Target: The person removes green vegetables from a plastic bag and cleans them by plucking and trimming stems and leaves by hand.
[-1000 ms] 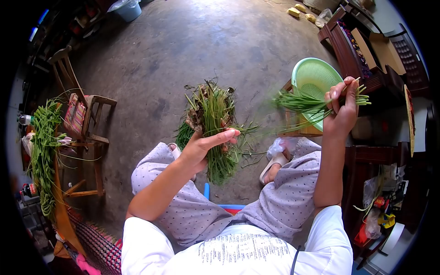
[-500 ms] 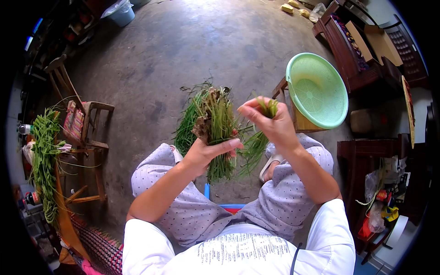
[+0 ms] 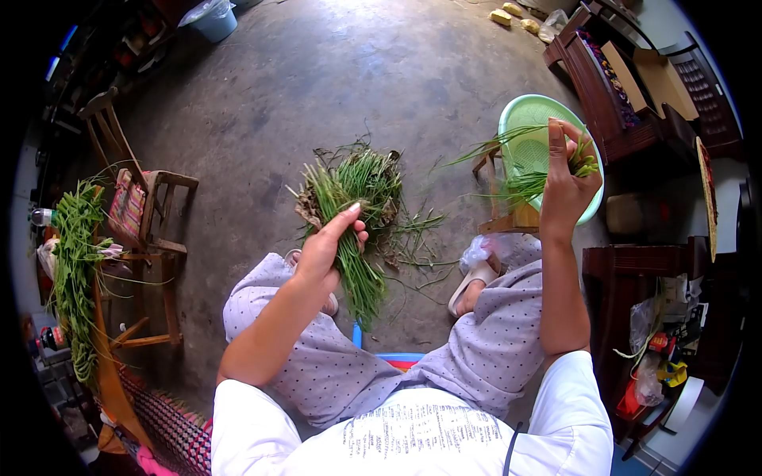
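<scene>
My left hand (image 3: 329,246) is wrapped round a bunch of thin green stalks (image 3: 359,279), whose leafy ends hang down between my knees. Beyond it on the floor lies a heap of green stalks (image 3: 371,176) with brown, withered bits. Raised at the right, my right hand (image 3: 567,170) is closed on a smaller bunch of green stalks (image 3: 528,187). That hand is over the near side of a light green basket (image 3: 530,109), which rests on a small wooden stool (image 3: 512,220). Some long stalks stick out to the left from its fingers.
Leafy green stems (image 3: 75,270) lie on a wooden surface at the left, near a wooden chair (image 3: 163,190). A blue bucket (image 3: 216,24) stands at the far left. Dark wooden furniture (image 3: 583,79) with a cardboard box (image 3: 663,79) is at the right. Loose stalks (image 3: 417,230) litter the floor.
My right hand has gone from beside the left hand back to the basket, with stalks in it. My left hand has shifted slightly left, tilting its bunch away from the heap.
</scene>
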{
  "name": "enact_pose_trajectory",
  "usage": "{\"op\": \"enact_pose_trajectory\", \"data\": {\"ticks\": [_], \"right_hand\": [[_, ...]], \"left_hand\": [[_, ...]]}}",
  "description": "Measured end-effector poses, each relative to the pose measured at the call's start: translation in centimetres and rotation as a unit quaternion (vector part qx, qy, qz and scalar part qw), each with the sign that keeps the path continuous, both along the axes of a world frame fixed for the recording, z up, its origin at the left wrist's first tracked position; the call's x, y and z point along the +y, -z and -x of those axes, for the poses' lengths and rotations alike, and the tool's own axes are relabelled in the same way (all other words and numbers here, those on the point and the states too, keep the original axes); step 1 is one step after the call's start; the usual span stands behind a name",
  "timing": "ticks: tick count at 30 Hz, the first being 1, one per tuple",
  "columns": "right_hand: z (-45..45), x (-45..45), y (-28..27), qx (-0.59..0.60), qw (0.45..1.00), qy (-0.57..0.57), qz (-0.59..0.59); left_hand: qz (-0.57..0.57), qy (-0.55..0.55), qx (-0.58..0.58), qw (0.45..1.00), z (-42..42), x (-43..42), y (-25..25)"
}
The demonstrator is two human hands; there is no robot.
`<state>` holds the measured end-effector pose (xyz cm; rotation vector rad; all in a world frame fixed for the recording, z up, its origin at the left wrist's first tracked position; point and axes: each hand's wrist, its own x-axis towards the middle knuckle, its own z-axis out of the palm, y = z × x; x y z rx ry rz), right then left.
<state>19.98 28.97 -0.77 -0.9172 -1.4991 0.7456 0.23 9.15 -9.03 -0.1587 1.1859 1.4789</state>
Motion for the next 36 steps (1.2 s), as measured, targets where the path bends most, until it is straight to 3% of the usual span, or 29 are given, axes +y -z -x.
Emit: {"op": "enact_pose_trajectory", "data": {"ticks": [3, 5, 9, 13, 17, 23, 27, 31, 33, 36], "right_hand": [[0.0, 0.3, 0.2, 0.025, 0.999, -0.017, 0.010], [0.1, -0.4, 0.1, -0.046, 0.971, -0.167, 0.163], [1.9, -2.5, 1.8, -0.083, 0.906, -0.306, 0.280], [3.1, -4.8, 2.4, -0.045, 0.873, -0.358, 0.329], [3.4, -5.5, 2.7, -0.047, 0.840, -0.379, 0.385], [4.0, -6.4, 2.9, -0.041, 0.836, -0.407, 0.366], [3.9, -6.8, 2.9, -0.119, 0.839, -0.446, 0.287], [3.6, -6.5, 2.9, -0.170, 0.865, -0.398, 0.254], [3.4, -5.7, 2.9, -0.138, 0.903, -0.343, 0.219], [2.8, -4.2, 2.8, -0.113, 0.915, -0.321, 0.218]], "left_hand": [[-0.016, -0.043, 0.005, 0.999, 0.2, 0.0, -0.3], [-0.061, -0.038, -0.017, 0.997, 0.4, 0.2, -0.8], [-0.058, 0.052, 0.020, 0.997, -0.4, 0.3, -2.5], [-0.134, 0.112, 0.093, 0.980, -1.5, 0.7, -3.3], [-0.130, 0.128, 0.163, 0.970, -2.1, 0.8, -3.5], [-0.111, 0.149, 0.182, 0.965, -1.9, 0.6, -3.1], [-0.129, 0.111, 0.173, 0.970, -2.2, 0.7, -3.1], [-0.123, 0.119, 0.185, 0.968, -2.2, 0.7, -3.3], [-0.110, 0.129, 0.193, 0.966, -2.1, 0.6, -3.4], [-0.110, 0.137, 0.170, 0.970, -2.1, 0.5, -3.3]]}}
